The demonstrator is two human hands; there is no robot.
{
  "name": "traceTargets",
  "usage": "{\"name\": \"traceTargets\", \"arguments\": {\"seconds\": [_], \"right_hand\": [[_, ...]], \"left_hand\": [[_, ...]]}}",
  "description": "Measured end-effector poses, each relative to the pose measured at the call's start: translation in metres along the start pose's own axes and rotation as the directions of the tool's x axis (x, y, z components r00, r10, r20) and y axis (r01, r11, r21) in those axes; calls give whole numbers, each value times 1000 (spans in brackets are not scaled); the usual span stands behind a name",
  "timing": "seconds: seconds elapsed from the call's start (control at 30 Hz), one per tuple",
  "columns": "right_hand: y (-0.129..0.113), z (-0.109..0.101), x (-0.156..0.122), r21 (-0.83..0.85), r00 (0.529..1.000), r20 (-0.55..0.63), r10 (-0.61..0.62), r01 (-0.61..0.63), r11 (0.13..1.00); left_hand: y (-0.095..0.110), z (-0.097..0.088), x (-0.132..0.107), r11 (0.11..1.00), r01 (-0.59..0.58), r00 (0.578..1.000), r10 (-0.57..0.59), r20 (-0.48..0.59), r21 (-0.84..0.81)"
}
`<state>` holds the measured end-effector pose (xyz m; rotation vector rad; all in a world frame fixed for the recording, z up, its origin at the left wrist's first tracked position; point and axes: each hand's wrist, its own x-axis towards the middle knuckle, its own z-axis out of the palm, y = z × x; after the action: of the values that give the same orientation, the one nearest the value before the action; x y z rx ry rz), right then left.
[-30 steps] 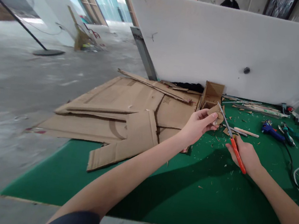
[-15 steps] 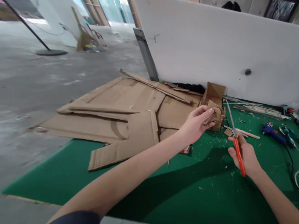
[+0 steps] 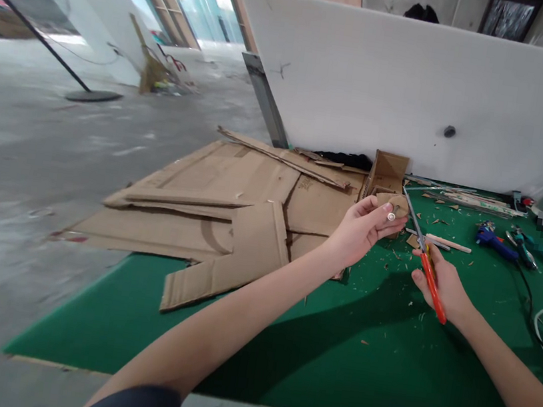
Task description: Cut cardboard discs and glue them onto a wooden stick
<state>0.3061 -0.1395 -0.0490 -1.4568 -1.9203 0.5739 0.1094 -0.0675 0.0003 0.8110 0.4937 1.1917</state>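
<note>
My left hand (image 3: 366,229) is closed on a small rounded cardboard piece (image 3: 401,206). A thin stick-like part with a pale round end (image 3: 391,216) shows at its fingers, pointing toward me. My right hand (image 3: 442,281) grips the orange handles of a pair of scissors (image 3: 434,287). Their blades look closed or nearly so, pointing up and away, with the tips close to the right edge of the cardboard piece. I cannot tell whether they touch it. Behind the left hand stands an open cardboard box (image 3: 390,170), partly hidden.
Large cardboard sheets (image 3: 186,232) cover the left of the green table (image 3: 328,373). To the right lie a blue glue gun (image 3: 498,243), pliers (image 3: 522,249) and a cable. Thin sticks (image 3: 484,201) and scraps lie at the back, before a white panel (image 3: 394,86).
The left hand has turned the cardboard piece, so the stick's round end now faces me. The scissors have shifted slightly left, their tips nearer the cardboard.
</note>
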Motion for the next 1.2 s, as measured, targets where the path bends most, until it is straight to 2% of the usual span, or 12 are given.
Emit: {"name": "traceTargets", "arguments": {"seconds": [0.27, 0.37, 0.63, 0.8, 0.97, 1.07, 1.2], "right_hand": [[3, -5, 5, -37, 997, 52, 49, -47, 998], [5, -5, 5, -127, 998, 17, 52, -50, 991], [8, -2, 3, -321, 996, -82, -35, 6, 947], [12, -3, 2, -239, 994, -108, -28, 2, 971], [11, -6, 2, -36, 996, -31, -78, 77, 996], [8, -6, 1, -46, 997, 5, -81, 81, 996], [5, -5, -1, -117, 998, 65, -4, 11, 993]], "left_hand": [[-4, -3, 0, 997, -51, 998, 49, 41, 62], [-5, -5, 1, 996, -57, 998, 55, 35, 62], [-6, -7, 5, 994, -65, 998, 63, 25, 82], [-2, -6, 4, 992, -60, 998, 62, -14, 115], [2, -3, 3, 991, -62, 998, 64, -13, 116], [3, -1, 1, 987, -73, 997, 73, 8, 140], [2, 0, -2, 977, -104, 995, 100, 29, 184]]}}
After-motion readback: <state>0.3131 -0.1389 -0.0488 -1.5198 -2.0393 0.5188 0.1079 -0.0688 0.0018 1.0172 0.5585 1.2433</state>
